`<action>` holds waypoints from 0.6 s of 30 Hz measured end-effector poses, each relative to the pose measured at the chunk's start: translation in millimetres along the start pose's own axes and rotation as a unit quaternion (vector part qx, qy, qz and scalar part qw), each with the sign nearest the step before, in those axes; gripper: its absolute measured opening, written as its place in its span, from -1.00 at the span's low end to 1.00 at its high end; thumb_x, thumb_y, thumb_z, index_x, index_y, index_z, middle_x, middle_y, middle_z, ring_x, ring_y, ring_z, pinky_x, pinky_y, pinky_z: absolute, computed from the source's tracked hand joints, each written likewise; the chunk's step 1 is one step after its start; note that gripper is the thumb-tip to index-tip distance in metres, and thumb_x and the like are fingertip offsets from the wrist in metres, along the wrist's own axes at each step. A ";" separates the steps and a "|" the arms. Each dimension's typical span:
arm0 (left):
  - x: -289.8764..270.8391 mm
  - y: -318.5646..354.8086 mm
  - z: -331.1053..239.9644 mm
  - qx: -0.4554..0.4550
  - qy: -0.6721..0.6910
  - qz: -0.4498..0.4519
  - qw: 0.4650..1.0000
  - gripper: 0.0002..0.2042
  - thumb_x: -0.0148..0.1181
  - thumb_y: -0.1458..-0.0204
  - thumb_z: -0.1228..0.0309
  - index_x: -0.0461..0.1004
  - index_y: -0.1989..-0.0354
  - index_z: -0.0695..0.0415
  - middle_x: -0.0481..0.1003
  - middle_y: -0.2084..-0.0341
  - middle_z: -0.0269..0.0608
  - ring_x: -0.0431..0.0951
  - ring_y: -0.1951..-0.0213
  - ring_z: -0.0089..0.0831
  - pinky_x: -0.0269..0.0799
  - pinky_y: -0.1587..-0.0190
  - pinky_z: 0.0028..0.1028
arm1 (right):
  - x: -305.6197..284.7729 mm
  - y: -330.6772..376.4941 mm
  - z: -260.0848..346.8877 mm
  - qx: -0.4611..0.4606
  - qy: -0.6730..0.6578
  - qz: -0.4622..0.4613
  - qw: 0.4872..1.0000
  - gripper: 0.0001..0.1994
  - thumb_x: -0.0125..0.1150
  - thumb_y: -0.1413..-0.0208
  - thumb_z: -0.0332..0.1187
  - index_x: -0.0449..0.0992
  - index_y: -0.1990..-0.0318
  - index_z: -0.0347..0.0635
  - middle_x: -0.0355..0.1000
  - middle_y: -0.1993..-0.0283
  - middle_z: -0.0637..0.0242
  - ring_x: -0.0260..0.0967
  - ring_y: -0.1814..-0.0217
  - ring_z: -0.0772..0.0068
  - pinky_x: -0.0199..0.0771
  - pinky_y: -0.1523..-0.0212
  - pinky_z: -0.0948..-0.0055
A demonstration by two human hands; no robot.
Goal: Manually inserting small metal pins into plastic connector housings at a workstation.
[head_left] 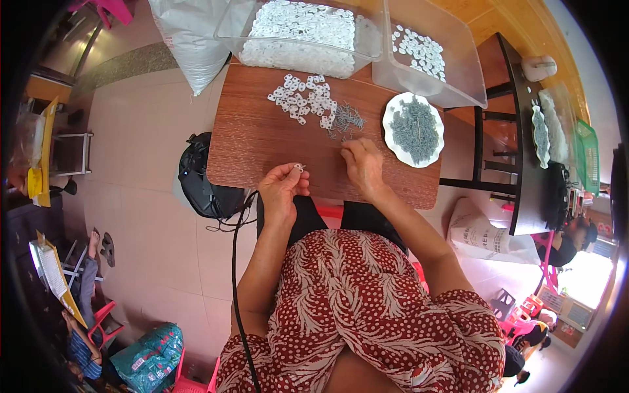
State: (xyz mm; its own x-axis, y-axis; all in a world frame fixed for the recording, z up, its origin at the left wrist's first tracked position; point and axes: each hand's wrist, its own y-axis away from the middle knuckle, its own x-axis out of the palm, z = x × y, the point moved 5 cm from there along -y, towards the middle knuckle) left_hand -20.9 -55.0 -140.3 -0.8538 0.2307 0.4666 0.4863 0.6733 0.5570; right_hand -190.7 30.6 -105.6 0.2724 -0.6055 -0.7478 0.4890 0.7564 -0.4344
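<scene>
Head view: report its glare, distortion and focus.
Head view: glare blows out the bright patch at right; head view: fisheye curves the yellow wall, corners go black; head view: the white piece in the left hand is too small to judge focus.

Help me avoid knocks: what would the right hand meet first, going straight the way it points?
Probably the loose grey pins on the brown table, nearest strays first; the height of the right hand is unclear.
</scene>
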 end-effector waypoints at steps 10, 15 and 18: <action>-8.1 -4.1 1.3 -0.020 0.027 -0.013 0.999 -0.91 0.11 -0.02 0.55 0.43 0.32 0.31 0.50 0.51 -0.09 0.45 0.59 -0.45 0.39 0.54 -0.52 | 43.2 -53.5 -1.9 -0.020 0.111 0.015 0.993 -0.86 0.25 0.18 -0.38 0.47 0.41 -0.16 0.33 0.44 0.18 0.31 0.34 0.09 0.34 0.40 0.20; -13.0 -7.5 1.7 -0.013 0.033 -0.014 0.999 -0.90 0.11 -0.01 0.54 0.44 0.33 0.31 0.50 0.51 -0.09 0.45 0.60 -0.45 0.39 0.55 -0.51 | 60.2 -58.3 -0.1 -0.019 0.151 0.082 0.985 -0.86 0.25 0.22 -0.42 0.42 0.47 -0.18 0.35 0.41 0.15 0.31 0.31 0.07 0.35 0.33 0.18; -12.5 -7.6 -0.3 -0.012 0.035 -0.016 0.999 -0.91 0.11 -0.01 0.54 0.44 0.33 0.31 0.50 0.51 -0.08 0.45 0.61 -0.46 0.39 0.56 -0.51 | 63.9 -61.9 -1.1 -0.015 0.130 0.069 0.989 -0.87 0.23 0.23 -0.46 0.40 0.48 -0.18 0.37 0.42 0.15 0.31 0.33 0.07 0.34 0.27 0.16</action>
State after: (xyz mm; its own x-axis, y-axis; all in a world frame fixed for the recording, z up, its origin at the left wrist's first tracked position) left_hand -13.9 -63.2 -150.1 -0.8543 0.1595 0.4948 0.4642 0.6626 0.5878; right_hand -204.5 -54.6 -127.1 0.1108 -0.4147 -0.9032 0.4352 0.8373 -0.3310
